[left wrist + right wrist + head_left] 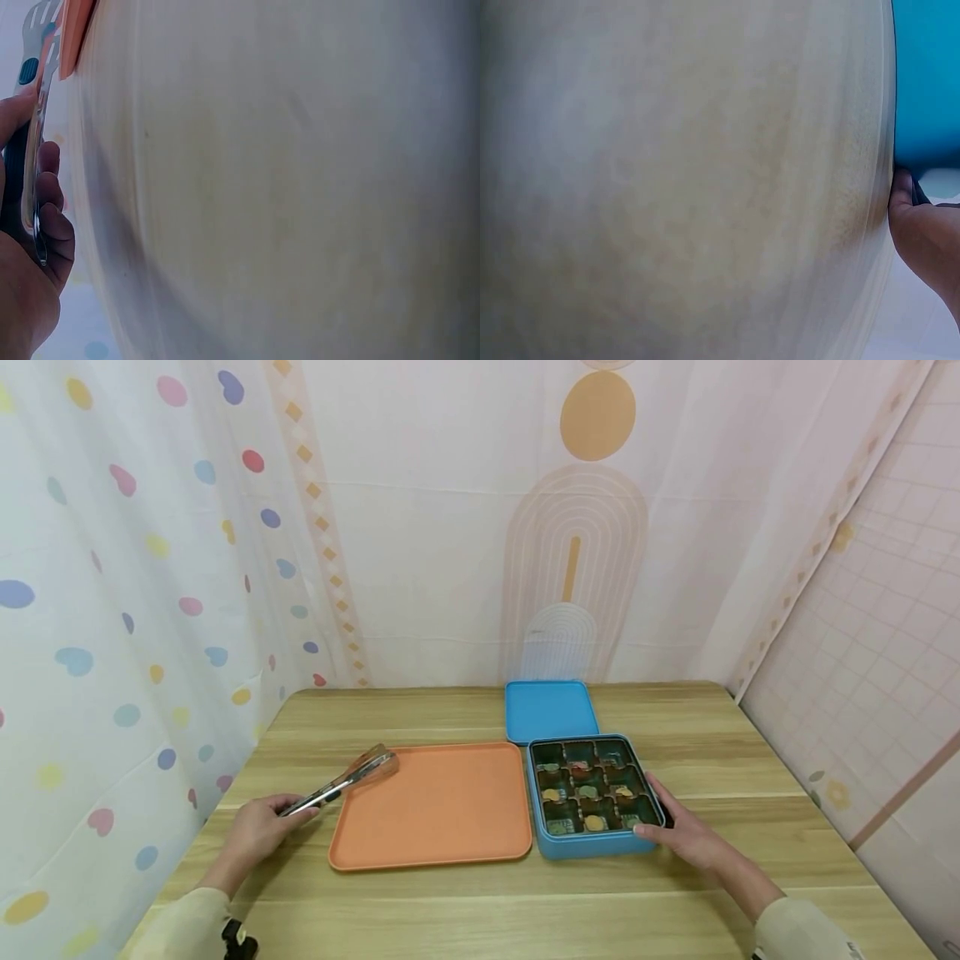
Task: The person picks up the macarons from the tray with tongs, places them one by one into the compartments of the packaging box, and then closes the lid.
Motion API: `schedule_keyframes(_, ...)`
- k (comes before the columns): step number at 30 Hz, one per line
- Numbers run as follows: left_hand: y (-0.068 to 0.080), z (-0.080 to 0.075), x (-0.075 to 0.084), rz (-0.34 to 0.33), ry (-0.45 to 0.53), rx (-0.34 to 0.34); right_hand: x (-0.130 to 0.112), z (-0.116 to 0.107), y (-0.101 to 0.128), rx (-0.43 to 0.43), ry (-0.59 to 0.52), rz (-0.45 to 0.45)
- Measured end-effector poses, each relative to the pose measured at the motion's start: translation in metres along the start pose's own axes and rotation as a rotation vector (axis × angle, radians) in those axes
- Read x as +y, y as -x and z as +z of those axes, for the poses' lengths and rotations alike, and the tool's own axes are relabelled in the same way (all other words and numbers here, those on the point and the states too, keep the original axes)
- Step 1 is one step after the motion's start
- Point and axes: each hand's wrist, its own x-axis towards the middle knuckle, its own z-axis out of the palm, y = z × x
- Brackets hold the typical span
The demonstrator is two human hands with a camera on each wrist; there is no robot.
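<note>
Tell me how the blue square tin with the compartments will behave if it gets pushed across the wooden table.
The blue square tin sits low and wide, so it will probably slide flat rather than tip. Its walls look rigid, likely thin metal, so it should keep its shape. The small pieces in its compartments may rattle or shift. The right hand against its near corner could steady it.

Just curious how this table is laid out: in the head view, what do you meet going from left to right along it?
Left hand → metal tongs → orange tray → blue compartment box → right hand.
</note>
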Motion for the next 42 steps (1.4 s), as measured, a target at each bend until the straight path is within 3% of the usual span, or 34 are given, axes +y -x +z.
schedule_keyframes(14,-0.001,0.001,-0.002,0.058,-0.053,0.061,-0.003,0.000,0.003,0.002,0.030,0.016)
schedule_keyframes(24,-0.002,0.003,0.005,0.031,-0.031,0.043,-0.002,0.000,0.002,0.006,0.019,0.011)
schedule_keyframes(37,-0.017,0.011,0.034,0.014,0.053,-0.017,-0.002,0.000,0.003,0.004,0.033,0.015)
schedule_keyframes(42,-0.025,0.016,0.050,0.041,0.033,-0.025,0.000,0.000,0.001,0.002,0.032,0.012)
